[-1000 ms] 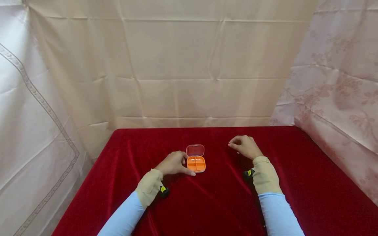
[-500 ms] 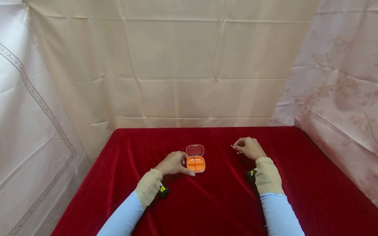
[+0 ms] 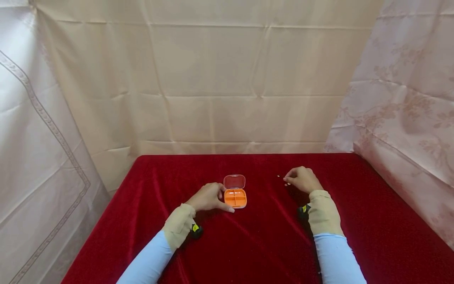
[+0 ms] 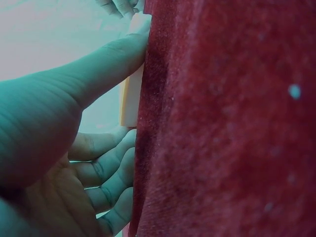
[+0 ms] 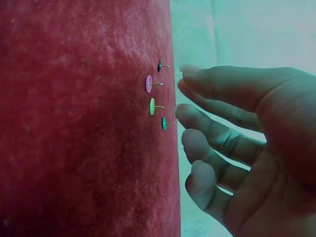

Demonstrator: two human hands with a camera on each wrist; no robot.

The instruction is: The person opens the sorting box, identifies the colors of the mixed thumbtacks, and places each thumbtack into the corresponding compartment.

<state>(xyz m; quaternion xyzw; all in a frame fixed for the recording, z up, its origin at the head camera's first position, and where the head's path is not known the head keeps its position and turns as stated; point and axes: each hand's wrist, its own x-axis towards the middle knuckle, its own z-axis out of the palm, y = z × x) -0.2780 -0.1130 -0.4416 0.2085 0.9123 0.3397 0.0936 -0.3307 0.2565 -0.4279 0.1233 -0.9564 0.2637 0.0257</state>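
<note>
A small orange pill box [image 3: 235,197] with four-way dividers stands on the red cloth, its clear lid [image 3: 234,182] raised. My left hand [image 3: 209,197] holds it from the left, thumb along the near side and index finger at the back. In the left wrist view the box's side [image 4: 131,101] shows between thumb and index finger. My right hand [image 3: 301,179] hovers with thumb and index tips close together, no object showing between them. Beside those fingertips several thumbtacks sit points up: black [image 5: 159,65], pink [image 5: 148,84], yellow-green [image 5: 152,106] and green [image 5: 164,123].
Red velvet cloth [image 3: 241,252] covers the table. A beige curtain [image 3: 213,79] hangs behind its far edge, with pale curtains on the left [image 3: 39,157] and right [image 3: 408,98]. Each wrist wears a beige band with a small black camera.
My right hand has drawn back to the right and slightly nearer. More thumbtacks now show on the cloth left of its fingertips. The left hand and pill box stay put.
</note>
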